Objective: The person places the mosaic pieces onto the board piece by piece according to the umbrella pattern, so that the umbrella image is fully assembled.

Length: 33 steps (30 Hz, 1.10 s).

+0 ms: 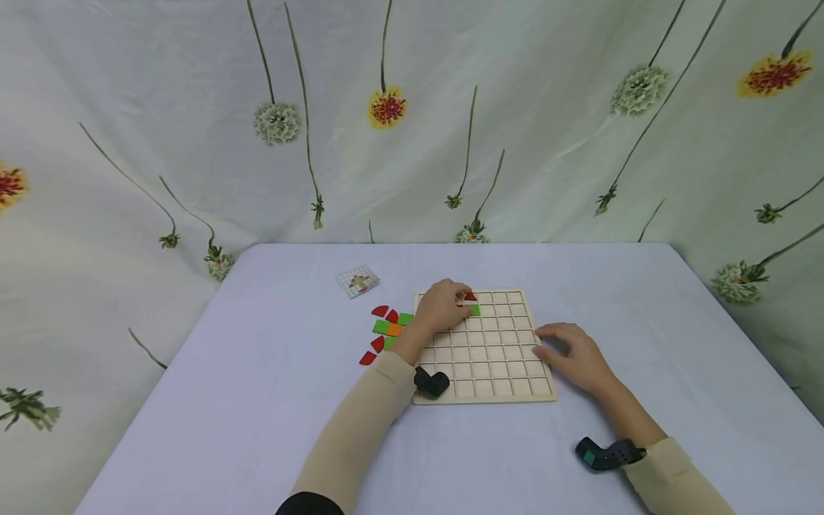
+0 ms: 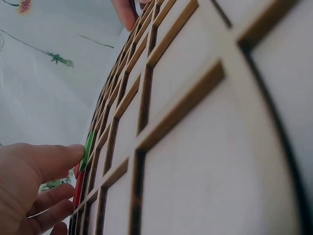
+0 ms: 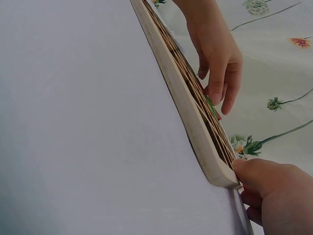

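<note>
My left grip, spread, is touching the green tile on the grid board; I'm judging it light, stiff, best edge-pinched. My right grip, spread, is touching the board's side.

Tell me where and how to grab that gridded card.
Pinch the gridded card by its left edge, probably, coming from the left: it lies flat on the table, with the board off to its right and the loose colored pieces on its near side.
</note>
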Motion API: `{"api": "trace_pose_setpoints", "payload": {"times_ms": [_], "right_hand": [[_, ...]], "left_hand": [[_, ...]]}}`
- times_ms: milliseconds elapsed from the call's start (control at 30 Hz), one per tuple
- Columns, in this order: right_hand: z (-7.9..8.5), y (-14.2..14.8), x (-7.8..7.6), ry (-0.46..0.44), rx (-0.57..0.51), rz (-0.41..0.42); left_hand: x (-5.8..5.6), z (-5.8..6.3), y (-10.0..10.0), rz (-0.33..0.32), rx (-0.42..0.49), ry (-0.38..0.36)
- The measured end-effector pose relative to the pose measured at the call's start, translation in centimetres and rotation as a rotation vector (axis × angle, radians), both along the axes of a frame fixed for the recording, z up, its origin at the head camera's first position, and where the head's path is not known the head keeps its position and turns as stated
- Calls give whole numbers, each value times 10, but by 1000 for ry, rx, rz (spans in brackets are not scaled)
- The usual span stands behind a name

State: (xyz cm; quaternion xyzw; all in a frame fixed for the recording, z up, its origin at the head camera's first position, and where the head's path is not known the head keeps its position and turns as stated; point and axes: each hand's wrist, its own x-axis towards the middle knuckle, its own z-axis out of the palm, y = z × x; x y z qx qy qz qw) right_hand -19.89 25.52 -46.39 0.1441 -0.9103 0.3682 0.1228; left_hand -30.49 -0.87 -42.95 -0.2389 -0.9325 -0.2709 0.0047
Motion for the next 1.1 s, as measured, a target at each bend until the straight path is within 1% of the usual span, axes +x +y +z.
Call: {"api": "trace_pose_setpoints", "payload": {"times_ms": [133,300,500,600,767,900,1100], "right_hand": [[2,-2,0,-11,-1,-2],[3,-3,0,-18,1,2],[2,-3,-1,-16,17,-5],[1,-3,-1,-6,19,-3],[2,-2,-1,1,20,-6],[2,-1,0,-7,23,-11],[2,-2,1,-23,19,-14]], "left_hand": [[-3,0,-2,-15,-45,-6],[-4,0,-3,-26,-66,-24],[-2,2,-5,-22,-59,-30],[2,7,-10,-20,-39,-45],[7,14,-28,9,-17,-71],[9,14,-50,46,13,-76],[13,13,-85,126,36,-82]]}}
